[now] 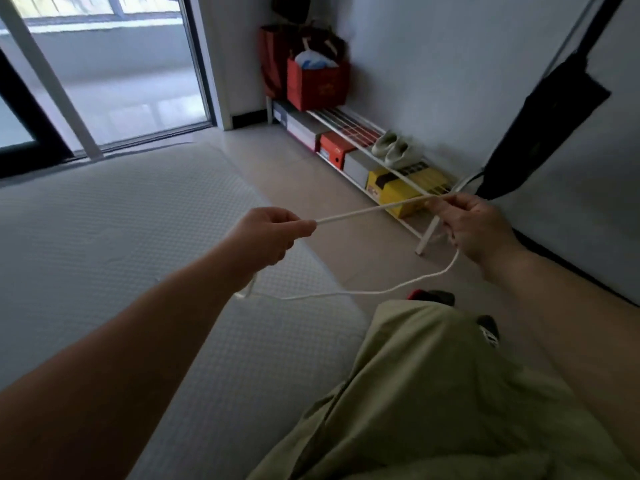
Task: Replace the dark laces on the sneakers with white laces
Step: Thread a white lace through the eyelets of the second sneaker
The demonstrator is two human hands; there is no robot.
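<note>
A white lace (367, 211) is stretched taut between my two hands at mid-frame. My left hand (268, 233) pinches one part of it; my right hand (478, 226) pinches the other. The rest of the lace hangs in a slack loop (363, 292) below both hands, with a tail dangling under my left wrist. A dark sneaker with a red patch (431, 296) peeks out on the floor beyond my knee, mostly hidden by my olive trouser leg (433, 393). A second dark shoe part (488, 332) shows to its right.
A grey textured mattress (121, 254) lies at left. A white shoe rack (363, 150) along the wall holds shoe boxes, red bags (317, 83) and a pale pair of shoes (394, 148). A dark bag (540, 133) hangs at right. A glass sliding door (104, 64) stands behind.
</note>
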